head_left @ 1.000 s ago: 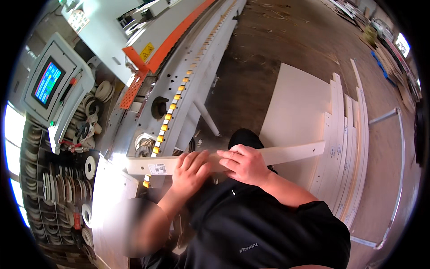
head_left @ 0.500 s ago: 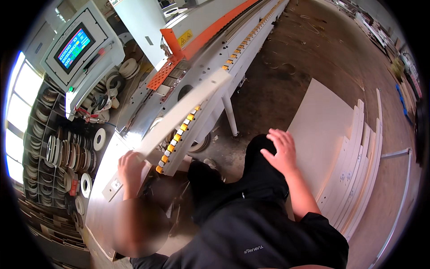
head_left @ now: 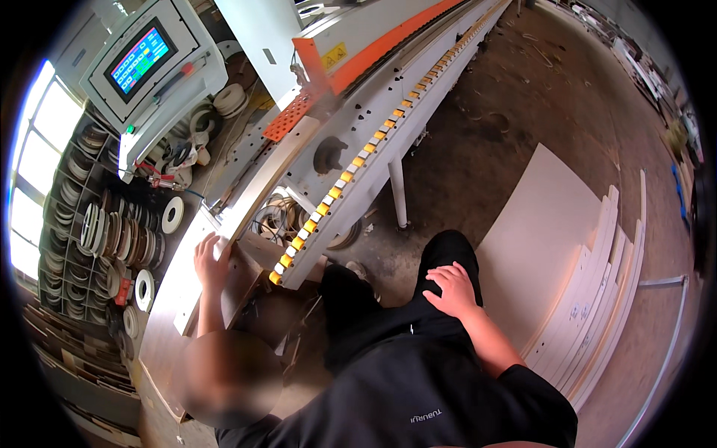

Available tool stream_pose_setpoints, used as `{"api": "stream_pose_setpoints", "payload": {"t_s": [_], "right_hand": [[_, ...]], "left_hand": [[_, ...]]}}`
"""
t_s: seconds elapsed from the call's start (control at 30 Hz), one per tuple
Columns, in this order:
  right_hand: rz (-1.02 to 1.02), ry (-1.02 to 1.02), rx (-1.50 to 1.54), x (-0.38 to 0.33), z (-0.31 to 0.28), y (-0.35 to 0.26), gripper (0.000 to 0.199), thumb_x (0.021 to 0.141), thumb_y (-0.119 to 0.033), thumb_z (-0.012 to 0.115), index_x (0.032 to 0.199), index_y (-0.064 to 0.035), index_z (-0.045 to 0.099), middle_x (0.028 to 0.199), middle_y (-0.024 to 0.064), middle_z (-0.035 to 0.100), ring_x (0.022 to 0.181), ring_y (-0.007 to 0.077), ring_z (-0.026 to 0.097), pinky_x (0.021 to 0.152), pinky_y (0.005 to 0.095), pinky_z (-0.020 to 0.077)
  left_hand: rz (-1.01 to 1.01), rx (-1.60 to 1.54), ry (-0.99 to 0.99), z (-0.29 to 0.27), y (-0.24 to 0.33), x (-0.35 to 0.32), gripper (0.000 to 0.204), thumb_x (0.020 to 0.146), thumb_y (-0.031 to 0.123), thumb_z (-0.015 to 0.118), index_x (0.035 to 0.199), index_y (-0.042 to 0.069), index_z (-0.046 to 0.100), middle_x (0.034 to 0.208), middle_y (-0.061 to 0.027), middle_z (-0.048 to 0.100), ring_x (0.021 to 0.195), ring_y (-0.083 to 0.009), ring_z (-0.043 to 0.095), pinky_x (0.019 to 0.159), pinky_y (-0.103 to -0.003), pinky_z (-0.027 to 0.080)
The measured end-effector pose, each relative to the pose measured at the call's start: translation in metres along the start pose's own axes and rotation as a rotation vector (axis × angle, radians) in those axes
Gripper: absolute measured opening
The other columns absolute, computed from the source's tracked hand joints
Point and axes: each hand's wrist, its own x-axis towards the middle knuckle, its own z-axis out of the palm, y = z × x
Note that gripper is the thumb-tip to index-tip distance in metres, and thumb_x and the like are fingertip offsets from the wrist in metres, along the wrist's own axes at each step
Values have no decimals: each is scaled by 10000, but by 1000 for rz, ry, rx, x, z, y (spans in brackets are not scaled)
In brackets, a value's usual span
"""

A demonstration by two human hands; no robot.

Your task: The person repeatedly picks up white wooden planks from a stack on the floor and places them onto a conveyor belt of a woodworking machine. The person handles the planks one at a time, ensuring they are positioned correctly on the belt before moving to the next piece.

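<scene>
While the left hand (head_left: pixel 211 261) lies flat, fingers spread, on the near end of a long pale strip (head_left: pixel 265 187), that strip sits along the machine's infeed, pointing toward the orange guard (head_left: pixel 287 118). Right hand (head_left: pixel 450 290): open, empty, resting on the thigh. Yellow-tabbed track (head_left: pixel 351 168) just beside. White panels (head_left: pixel 590 299) stacked on the floor, right. Touchscreen (head_left: pixel 140 60) above, tape rolls (head_left: pixel 112 239) shelved left. Risk: one-handed guidance may let the strip skew; fingers near the feed could be drawn in.

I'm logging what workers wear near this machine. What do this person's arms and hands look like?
Both hands, left hand and right hand, are bare: no gloves, rings or watch visible. The forearms are uncovered too. A short black sleeve covers the right upper arm; the left arm's upper part is blurred.
</scene>
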Motion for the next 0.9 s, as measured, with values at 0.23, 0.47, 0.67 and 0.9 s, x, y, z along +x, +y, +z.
{"api": "stream_pose_setpoints", "payload": {"t_s": [0.23,0.47,0.67,0.9], "right_hand": [[16,27,-1,7,3,2,328,893,-348,858,1148,-151,794,1244,4,807,1258,229,703,1249,507,414],[42,82,44,6,2,5,282,895,-319,855,1107,-142,798,1190,3,822,1198,228,728,1235,487,430],[43,91,57,15,3,3,245,904,-300,845,1058,-116,793,1170,27,830,1148,247,746,1196,482,453],[58,110,59,22,6,9,226,902,-297,848,1032,-119,798,1124,20,838,1114,247,756,1150,462,471]], "left_hand": [[86,-38,-35,42,62,58,337,1021,228,780,1311,56,780,1392,-101,765,1339,-344,657,1149,-452,512],[49,-3,61,76,62,99,294,992,263,779,1242,112,815,1329,-29,782,1273,-307,672,1115,-436,521],[-16,117,13,88,51,127,244,1008,311,741,1200,187,825,1237,13,778,1195,-274,702,1001,-419,584],[-50,113,99,89,64,131,183,964,342,776,1044,183,820,1083,-5,762,1099,-283,722,913,-436,596]]}}
